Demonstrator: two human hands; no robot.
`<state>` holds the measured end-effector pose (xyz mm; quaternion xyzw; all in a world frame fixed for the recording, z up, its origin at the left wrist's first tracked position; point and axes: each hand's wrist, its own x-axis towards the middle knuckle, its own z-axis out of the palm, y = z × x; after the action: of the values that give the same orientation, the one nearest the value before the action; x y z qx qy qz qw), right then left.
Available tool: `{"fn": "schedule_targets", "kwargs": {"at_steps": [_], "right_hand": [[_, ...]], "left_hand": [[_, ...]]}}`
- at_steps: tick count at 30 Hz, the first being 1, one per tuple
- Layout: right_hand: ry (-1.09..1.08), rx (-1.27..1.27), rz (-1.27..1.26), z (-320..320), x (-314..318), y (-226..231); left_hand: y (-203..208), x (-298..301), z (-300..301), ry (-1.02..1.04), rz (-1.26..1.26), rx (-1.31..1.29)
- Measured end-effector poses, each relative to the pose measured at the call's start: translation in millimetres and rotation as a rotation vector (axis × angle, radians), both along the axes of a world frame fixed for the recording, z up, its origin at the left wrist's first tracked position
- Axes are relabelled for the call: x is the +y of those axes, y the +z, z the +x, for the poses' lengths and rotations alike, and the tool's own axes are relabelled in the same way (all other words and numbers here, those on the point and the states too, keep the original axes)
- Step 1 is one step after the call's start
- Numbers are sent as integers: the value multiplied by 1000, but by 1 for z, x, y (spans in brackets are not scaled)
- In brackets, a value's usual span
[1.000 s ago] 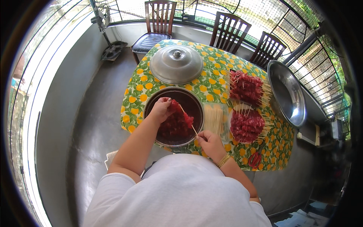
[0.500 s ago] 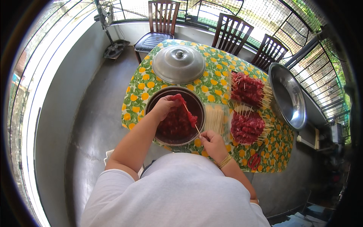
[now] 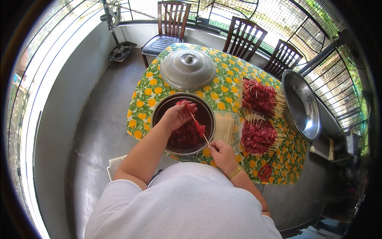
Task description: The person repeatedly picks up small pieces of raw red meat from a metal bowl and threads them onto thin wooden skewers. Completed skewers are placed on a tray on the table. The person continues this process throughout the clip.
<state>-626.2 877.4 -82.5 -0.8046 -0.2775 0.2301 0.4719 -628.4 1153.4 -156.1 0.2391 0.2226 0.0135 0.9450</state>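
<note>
My right hand [image 3: 223,154] pinches the lower end of a bamboo skewer [image 3: 205,139], which slants up and left over a round metal pot [image 3: 154,119]. A lump of raw red meat [image 3: 200,128] is threaded midway along it. At the skewer's upper end, my left hand [image 3: 178,116] holds another strip of meat, its fingers partly unfolded around the piece. Below the hands, more dark red meat [image 3: 185,137] lies in the pot. Beside the pot, a bundle of bare skewers [image 3: 224,128] rests on a clear tray.
Two piles of skewered meat, a far one [image 3: 258,95] and a near one [image 3: 258,136], stand at the right. A domed metal lid [image 3: 188,73] lies behind the pot. A large steel basin [image 3: 302,104] leans at the table's right edge. Red-handled scissors [image 3: 265,172] lie near the front right.
My left hand's fingers have loosened and unfolded around the meat at the skewer's upper end. My right hand keeps its pinch. The view has shifted slightly.
</note>
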Motion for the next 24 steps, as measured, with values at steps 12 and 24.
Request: {"fn": "schedule_targets", "kwargs": {"at_steps": [12, 24], "right_hand": [[-26, -188, -52, 2, 8, 9], [-41, -358, 60, 2, 8, 7]], "left_hand": [[21, -11, -1, 8, 206, 18], [31, -17, 1, 16, 45, 143]]}}
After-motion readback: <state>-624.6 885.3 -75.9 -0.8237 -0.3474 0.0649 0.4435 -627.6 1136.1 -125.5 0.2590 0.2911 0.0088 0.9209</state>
